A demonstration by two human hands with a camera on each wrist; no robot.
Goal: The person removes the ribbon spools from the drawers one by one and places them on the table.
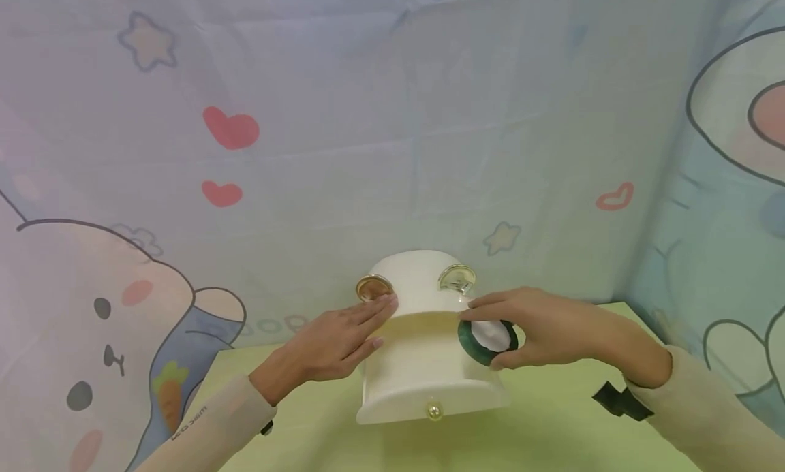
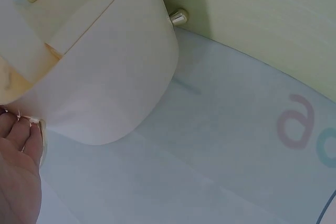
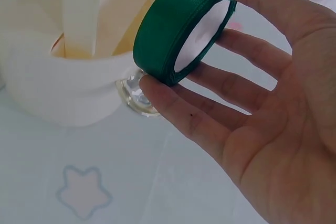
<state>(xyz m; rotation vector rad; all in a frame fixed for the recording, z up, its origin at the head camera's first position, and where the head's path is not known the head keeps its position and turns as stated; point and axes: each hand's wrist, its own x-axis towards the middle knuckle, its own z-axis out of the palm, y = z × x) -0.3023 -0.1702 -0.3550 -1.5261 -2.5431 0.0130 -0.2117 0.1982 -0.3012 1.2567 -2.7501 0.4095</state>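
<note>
A white storage box (image 1: 416, 281) with two gold-rimmed ear-shaped pieces stands against the backdrop. Its front drawer (image 1: 437, 396), with a round gold knob (image 1: 434, 411), is pulled out, and its cream inside shows. My left hand (image 1: 331, 341) rests its fingertips on the box beside the left ear piece (image 1: 374, 288); the left wrist view shows those fingers at the gold rim. Between thumb and fingers, my right hand (image 1: 546, 327) grips a roll of green ribbon (image 3: 176, 22) with a white core. The roll is held over the drawer's right side, near the right ear piece (image 1: 457, 278).
The box sits on a light green tabletop (image 1: 570, 411). Behind and at both sides hangs a cartoon-printed cloth (image 1: 343, 152) with hearts, stars and a bunny. In the left wrist view, a gold foot (image 2: 179, 17) sticks out from the box's side.
</note>
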